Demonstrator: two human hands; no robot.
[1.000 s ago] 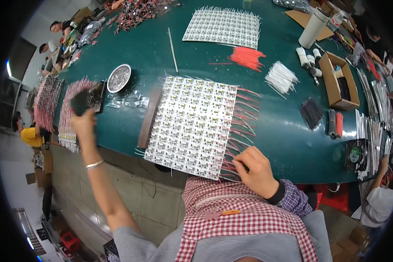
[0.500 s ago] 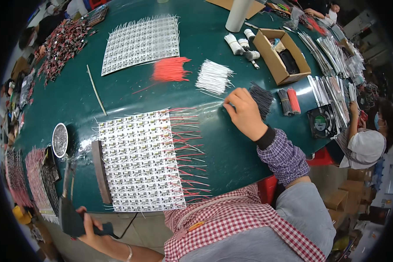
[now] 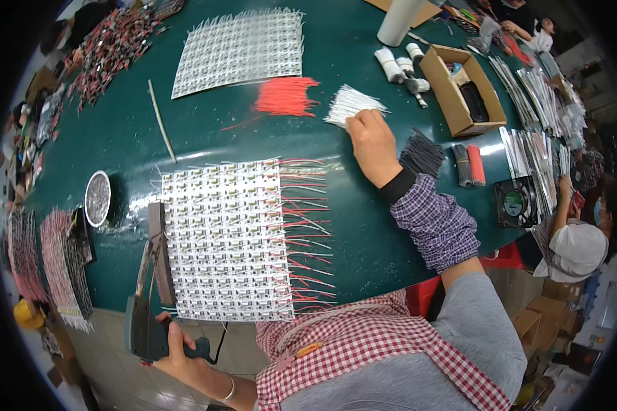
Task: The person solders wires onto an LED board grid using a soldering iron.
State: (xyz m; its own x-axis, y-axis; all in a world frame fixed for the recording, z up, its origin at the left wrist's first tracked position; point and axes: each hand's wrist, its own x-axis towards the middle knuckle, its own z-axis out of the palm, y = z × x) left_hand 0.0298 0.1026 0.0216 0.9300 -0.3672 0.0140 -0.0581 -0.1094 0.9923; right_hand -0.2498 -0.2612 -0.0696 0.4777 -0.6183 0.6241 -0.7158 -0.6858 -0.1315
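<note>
My left hand (image 3: 178,346) is wrapped round the handle of a dark green soldering gun (image 3: 147,329). Its long metal front reaches up over the dark bar (image 3: 160,260) beside a panel of small white circuit boards (image 3: 223,240). Red and white wires (image 3: 308,240) stick out from the panel's right edge. My right hand (image 3: 375,144) is closed, fingertips down at the lower edge of a pile of cut white wires (image 3: 353,104). Whatever its fingers pinch is hidden. A red wire pile (image 3: 284,96) lies to the left, a black wire pile (image 3: 421,154) to the right.
A second board panel (image 3: 240,55) lies farther back. A round metal cup (image 3: 98,198) stands left of the near panel. On the right are a cardboard box (image 3: 483,123), wire bundles (image 3: 469,166) and a small fan (image 3: 515,202). Other people sit at the table's right side.
My right hand has moved left and away from me, from beside the black wires to the white pile. My left hand has brought the soldering gun rightward to the dark bar. The view has shifted slightly.
</note>
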